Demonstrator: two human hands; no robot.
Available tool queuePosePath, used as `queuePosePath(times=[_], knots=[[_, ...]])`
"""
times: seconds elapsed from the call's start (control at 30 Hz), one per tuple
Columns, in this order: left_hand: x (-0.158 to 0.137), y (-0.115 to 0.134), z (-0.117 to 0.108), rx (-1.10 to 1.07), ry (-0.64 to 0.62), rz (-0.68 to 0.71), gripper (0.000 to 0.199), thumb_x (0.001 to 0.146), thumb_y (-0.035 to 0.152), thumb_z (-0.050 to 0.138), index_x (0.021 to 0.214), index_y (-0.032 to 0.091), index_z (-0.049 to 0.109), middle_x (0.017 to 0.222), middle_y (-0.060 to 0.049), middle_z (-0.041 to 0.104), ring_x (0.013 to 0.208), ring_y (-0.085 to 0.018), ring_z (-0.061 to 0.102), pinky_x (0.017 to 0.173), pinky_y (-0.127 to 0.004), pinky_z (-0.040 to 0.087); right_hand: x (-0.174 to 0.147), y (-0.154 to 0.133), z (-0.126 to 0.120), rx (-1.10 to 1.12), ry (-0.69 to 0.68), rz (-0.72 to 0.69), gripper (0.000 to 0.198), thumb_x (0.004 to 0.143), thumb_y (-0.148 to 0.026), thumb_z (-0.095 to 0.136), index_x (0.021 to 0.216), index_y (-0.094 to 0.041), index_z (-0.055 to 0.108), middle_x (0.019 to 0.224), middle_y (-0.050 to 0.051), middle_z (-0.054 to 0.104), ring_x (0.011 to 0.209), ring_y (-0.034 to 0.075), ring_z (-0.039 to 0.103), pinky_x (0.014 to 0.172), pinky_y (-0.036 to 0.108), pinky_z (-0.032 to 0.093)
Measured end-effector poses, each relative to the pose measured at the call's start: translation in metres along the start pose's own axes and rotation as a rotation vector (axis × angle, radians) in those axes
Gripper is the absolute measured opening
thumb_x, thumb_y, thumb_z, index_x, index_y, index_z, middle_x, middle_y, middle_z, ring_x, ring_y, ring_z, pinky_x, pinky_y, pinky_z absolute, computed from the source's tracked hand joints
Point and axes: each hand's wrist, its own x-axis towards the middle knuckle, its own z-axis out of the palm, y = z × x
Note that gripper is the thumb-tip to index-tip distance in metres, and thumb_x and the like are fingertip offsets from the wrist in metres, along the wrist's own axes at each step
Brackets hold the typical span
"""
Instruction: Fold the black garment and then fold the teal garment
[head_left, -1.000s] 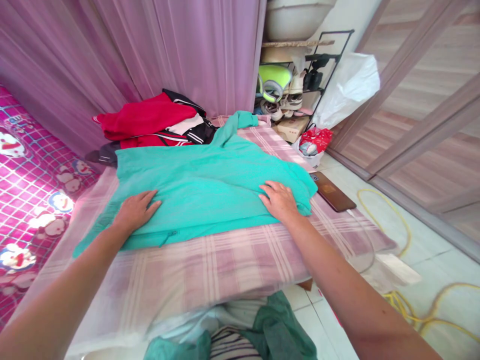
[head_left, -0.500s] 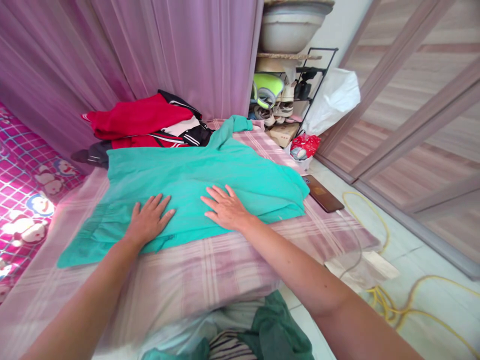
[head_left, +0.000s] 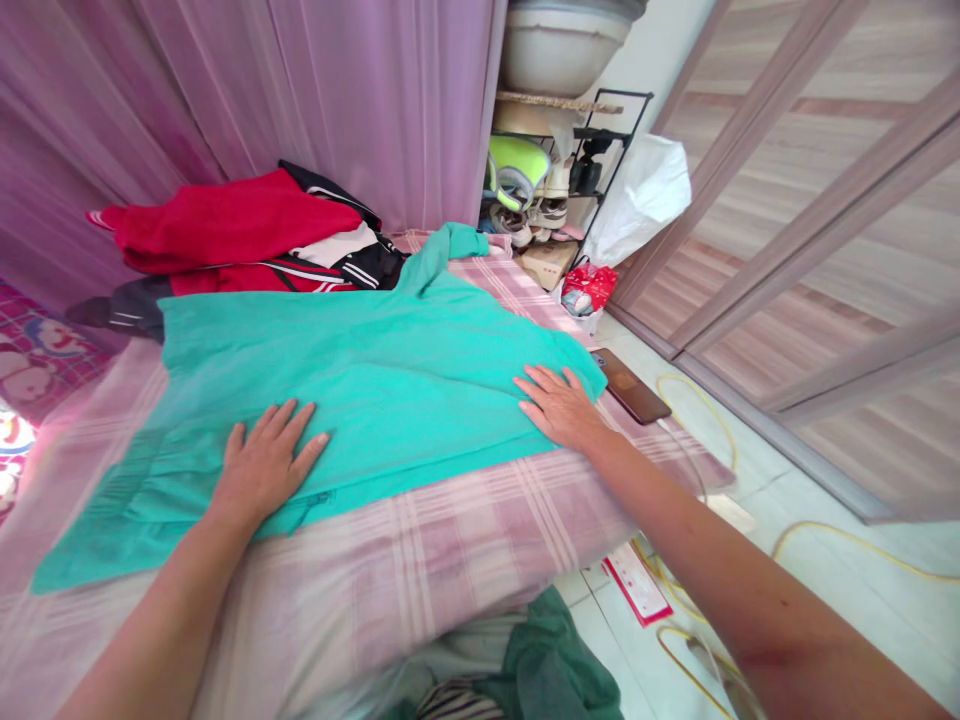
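A turquoise long-sleeved garment [head_left: 360, 370] lies spread over a pink plaid bed cover [head_left: 450, 530]. One of its sleeves points away toward the curtain. My left hand [head_left: 266, 455] rests flat on the lower left part of the cloth, fingers spread. Farther right, my right hand [head_left: 559, 405] lies palm down on the garment near its right end, fingers apart. The cloth under both palms is hidden. Neither hand grips anything.
Red and black clothes [head_left: 240, 225] are piled behind, against a purple curtain [head_left: 360, 110]. A phone [head_left: 634, 388] with a cable lies at the bed's right edge. Beyond stand a shoe rack [head_left: 600, 140] and a wardrobe [head_left: 795, 200]. Yellow cable [head_left: 847, 535] runs over the floor.
My right hand has slid right across the cloth toward its right end, and the folds there look flatter. My left hand stays at about the same place on the garment. The view has shifted slightly.
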Motion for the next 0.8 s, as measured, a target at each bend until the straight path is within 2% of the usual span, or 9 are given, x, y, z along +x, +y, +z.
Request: queuePosePath(times=[0.2,0.33,0.43,0.5,0.57,0.63,0.73,0.8], knots=[[-0.002,0.001,0.002,0.007,0.018,0.002,0.060,0.095,0.051,0.032,0.148,0.024,0.041,0.155,-0.010,0.039,0.143,-0.033,0.033,0.115,-0.061,0.023,-0.003,-0.001,0.004,0.100,0.121,0.065,0.032,0.097,-0.034,0.043,0.113,-0.017,0.065,0.138,0.015,0.057,0.131,0.026,0.048,0.112,0.044,0.031],[-0.004,0.004,0.002,0.048,0.008,-0.007,0.060,0.095,0.051,0.033,0.148,0.024,0.040,0.156,-0.008,0.038,0.143,-0.031,0.032,0.115,-0.060,0.023,-0.003,0.001,0.006,0.071,0.114,0.097,0.036,0.095,-0.031,0.041,0.123,-0.020,0.061,0.139,0.015,0.057,0.130,0.028,0.050,0.109,0.050,0.034],[-0.006,0.006,0.001,0.053,0.006,-0.011,0.060,0.095,0.051,0.034,0.148,0.024,0.041,0.156,-0.008,0.037,0.144,-0.031,0.032,0.115,-0.060,0.023,0.011,-0.013,-0.004,0.054,0.127,0.139,0.044,0.095,-0.030,0.038,0.134,-0.019,0.055,0.141,0.016,0.054,0.131,0.031,0.049,0.108,0.058,0.033],[-0.006,0.007,0.001,0.046,0.016,-0.014,0.060,0.095,0.052,0.036,0.148,0.025,0.041,0.155,-0.008,0.038,0.144,-0.031,0.032,0.115,-0.060,0.023,0.029,-0.040,-0.016,0.090,0.163,0.105,0.048,0.096,-0.031,0.037,0.141,-0.019,0.050,0.145,0.015,0.051,0.134,0.031,0.045,0.110,0.058,0.031],[-0.007,0.007,0.001,0.030,0.031,-0.019,0.059,0.094,0.051,0.037,0.147,0.026,0.042,0.155,-0.008,0.039,0.144,-0.031,0.033,0.115,-0.059,0.022,0.053,-0.082,-0.027,0.153,0.181,-0.015,0.049,0.097,-0.034,0.037,0.144,-0.020,0.047,0.149,0.012,0.047,0.138,0.028,0.041,0.113,0.055,0.028],[-0.008,0.008,0.002,0.008,0.041,-0.018,0.058,0.094,0.051,0.039,0.147,0.027,0.043,0.155,-0.008,0.039,0.143,-0.031,0.033,0.116,-0.059,0.022,0.076,-0.132,-0.031,0.200,0.143,-0.164,0.050,0.099,-0.036,0.037,0.146,-0.023,0.045,0.152,0.010,0.043,0.140,0.026,0.038,0.115,0.053,0.026],[-0.009,0.009,0.002,-0.020,0.050,-0.010,0.058,0.093,0.052,0.041,0.146,0.028,0.044,0.154,-0.008,0.039,0.143,-0.031,0.034,0.116,-0.059,0.022,0.100,-0.192,-0.021,0.237,0.033,-0.401,0.051,0.099,-0.042,0.039,0.148,-0.026,0.042,0.157,0.007,0.033,0.145,0.024,0.029,0.118,0.051,0.021],[-0.011,0.009,0.001,-0.018,0.050,-0.025,0.058,0.093,0.052,0.041,0.146,0.028,0.044,0.154,-0.009,0.039,0.143,-0.031,0.034,0.115,-0.060,0.022,0.104,-0.205,-0.008,0.237,-0.057,-0.451,0.053,0.098,-0.047,0.041,0.148,-0.027,0.042,0.158,0.007,0.032,0.146,0.025,0.027,0.118,0.053,0.020]])
